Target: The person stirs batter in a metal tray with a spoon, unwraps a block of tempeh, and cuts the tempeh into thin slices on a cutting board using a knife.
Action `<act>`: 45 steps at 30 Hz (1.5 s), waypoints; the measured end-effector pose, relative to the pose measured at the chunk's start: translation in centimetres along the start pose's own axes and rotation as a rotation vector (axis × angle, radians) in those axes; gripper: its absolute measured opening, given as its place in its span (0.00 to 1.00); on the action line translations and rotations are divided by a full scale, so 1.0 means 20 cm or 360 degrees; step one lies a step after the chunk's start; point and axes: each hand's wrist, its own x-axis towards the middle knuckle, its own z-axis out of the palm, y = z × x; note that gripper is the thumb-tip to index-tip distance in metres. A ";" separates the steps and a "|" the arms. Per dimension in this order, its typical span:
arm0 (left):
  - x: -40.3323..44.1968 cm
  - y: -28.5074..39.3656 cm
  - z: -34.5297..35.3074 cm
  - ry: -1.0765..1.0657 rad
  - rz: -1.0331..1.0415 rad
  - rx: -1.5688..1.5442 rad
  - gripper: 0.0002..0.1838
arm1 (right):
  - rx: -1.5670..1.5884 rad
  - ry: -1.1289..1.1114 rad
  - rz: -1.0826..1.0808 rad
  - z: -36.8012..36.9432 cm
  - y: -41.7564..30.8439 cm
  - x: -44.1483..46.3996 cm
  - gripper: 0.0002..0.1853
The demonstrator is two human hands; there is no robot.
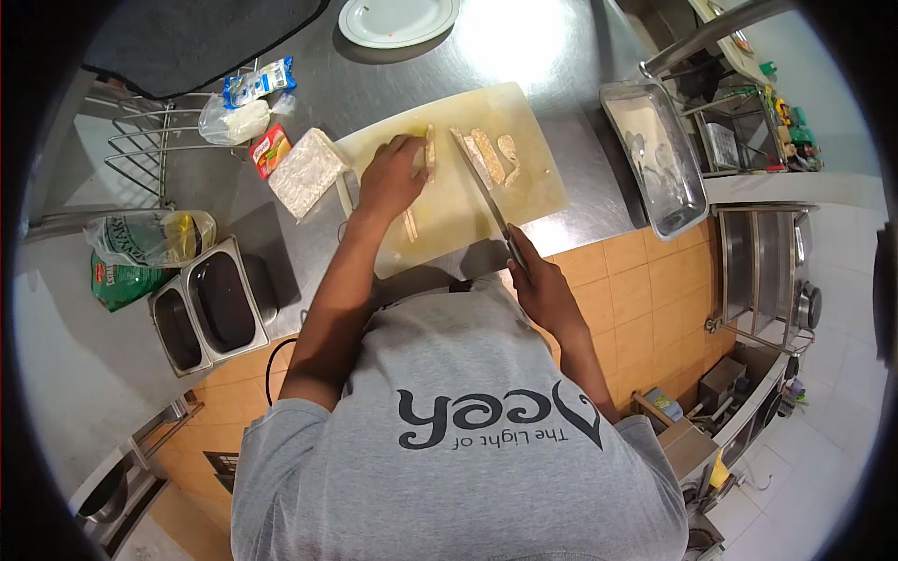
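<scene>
A pale cutting board (451, 222) lies on the steel counter in front of me. My left hand (391, 179) is over its left half, fingers curled against a narrow tempeh strip (430, 150) and closed on it. My right hand (545, 290) grips the dark handle of a long knife (490, 200), its blade pointing up and left across the board. The blade's tip is beside several cut tempeh pieces (485, 154) at the right. Thin tempeh strips (410, 225) lie below my left hand. A large white tempeh block (309, 175) rests at the board's left edge.
A red packet (269, 151) and blue-white packet (259, 83) lie at the left. A white plate (398, 21) stands at the back. To the right is a metal tray (694, 208) with utensils. Steel containers (245, 344) and a green bag (126, 280) are at lower left.
</scene>
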 end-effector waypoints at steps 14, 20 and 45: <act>0.14 -0.12 -0.07 -0.0465 0.0345 -0.0007 0.54 | -0.0034 0.0246 -0.0373 0.02 0.01 0.02 0.32; 0.02 -0.06 -0.01 -0.0207 0.0249 0.0044 0.56 | 0.0102 0.0154 -0.0174 0.02 -0.01 0.02 0.33; -0.09 -0.03 0.07 0.0008 0.0100 0.0165 0.45 | -0.0212 0.0013 -0.0149 0.14 -0.11 0.10 0.33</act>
